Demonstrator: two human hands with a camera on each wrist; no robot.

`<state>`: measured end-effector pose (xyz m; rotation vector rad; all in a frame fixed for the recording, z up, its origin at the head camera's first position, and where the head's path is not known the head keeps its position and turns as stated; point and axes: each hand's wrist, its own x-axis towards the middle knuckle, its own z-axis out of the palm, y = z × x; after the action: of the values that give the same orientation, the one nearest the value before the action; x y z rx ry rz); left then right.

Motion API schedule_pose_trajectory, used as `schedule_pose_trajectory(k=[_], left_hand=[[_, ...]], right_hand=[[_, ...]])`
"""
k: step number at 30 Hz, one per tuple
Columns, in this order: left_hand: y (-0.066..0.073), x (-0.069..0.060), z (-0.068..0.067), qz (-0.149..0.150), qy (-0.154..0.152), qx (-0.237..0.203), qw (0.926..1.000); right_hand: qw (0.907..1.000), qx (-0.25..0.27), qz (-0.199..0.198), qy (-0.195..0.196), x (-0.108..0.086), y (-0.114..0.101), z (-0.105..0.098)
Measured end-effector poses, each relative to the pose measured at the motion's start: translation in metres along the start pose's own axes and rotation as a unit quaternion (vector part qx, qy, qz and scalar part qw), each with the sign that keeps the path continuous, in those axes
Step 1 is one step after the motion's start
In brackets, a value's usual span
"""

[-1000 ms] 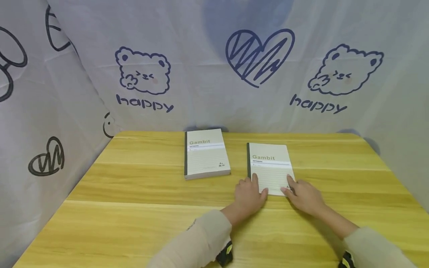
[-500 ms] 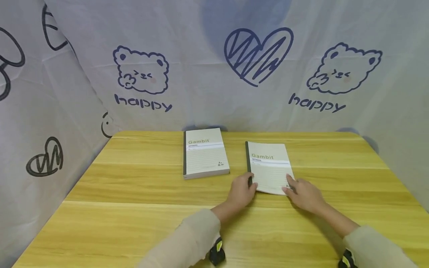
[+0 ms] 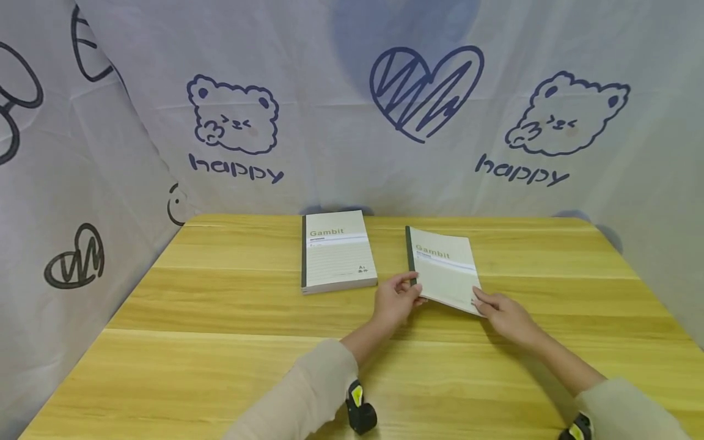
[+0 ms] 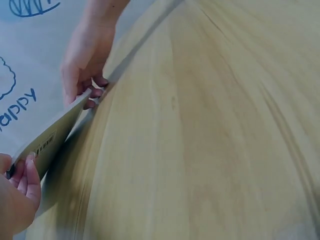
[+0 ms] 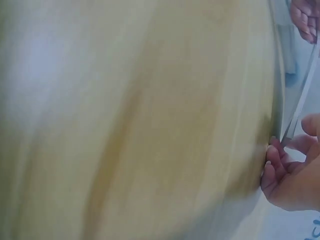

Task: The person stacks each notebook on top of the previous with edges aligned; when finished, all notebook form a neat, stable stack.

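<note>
A pale notebook [image 3: 444, 269] with a dark spine and "Gambit" on its cover is tilted, its left side raised off the table. My left hand [image 3: 395, 300] pinches its lower left corner, thumb on the cover and fingers beneath. At the lower right corner, my right hand [image 3: 508, 316] holds the notebook between thumb and fingers. In the left wrist view the underside of the notebook [image 4: 50, 137] shows a barcode, with fingers [image 4: 33, 185] curled against it. The right wrist view catches the notebook's thin edge [image 5: 303, 95] between both hands.
A thicker notebook or stack of notebooks [image 3: 338, 253], with the same "Gambit" cover, lies to the left near the back edge. The wooden table [image 3: 220, 366] meets a white printed cloth [image 3: 330, 153] behind it.
My left hand has shifted left and slipped its fingers under the notebook. The notebook's left side has risen from the table. My right hand has stayed at its corner, now gripping it.
</note>
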<state>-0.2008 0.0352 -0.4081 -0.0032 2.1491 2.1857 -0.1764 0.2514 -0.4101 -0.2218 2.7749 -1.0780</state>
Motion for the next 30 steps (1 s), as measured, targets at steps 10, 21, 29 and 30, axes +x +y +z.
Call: schedule_pose_trajectory(k=[10, 21, 29, 30], left_hand=[[0.01, 0.002, -0.013, 0.013, -0.032, -0.047, 0.9983], [0.026, 0.008, -0.039, 0.102, -0.068, -0.031, 0.992], [0.039, 0.008, -0.059, 0.136, -0.059, -0.002, 0.989], [0.04, 0.008, -0.062, 0.136, -0.056, 0.002, 0.9892]], right_hand=[[0.9771, 0.208, 0.043, -0.013, 0.003, 0.0, -0.005], [0.9632, 0.267, 0.007, 0.033, 0.01, -0.026, -0.015], [0.9523, 0.301, -0.006, 0.048, 0.021, -0.048, -0.018], [0.9517, 0.303, -0.006, 0.05, 0.022, -0.051, -0.017]])
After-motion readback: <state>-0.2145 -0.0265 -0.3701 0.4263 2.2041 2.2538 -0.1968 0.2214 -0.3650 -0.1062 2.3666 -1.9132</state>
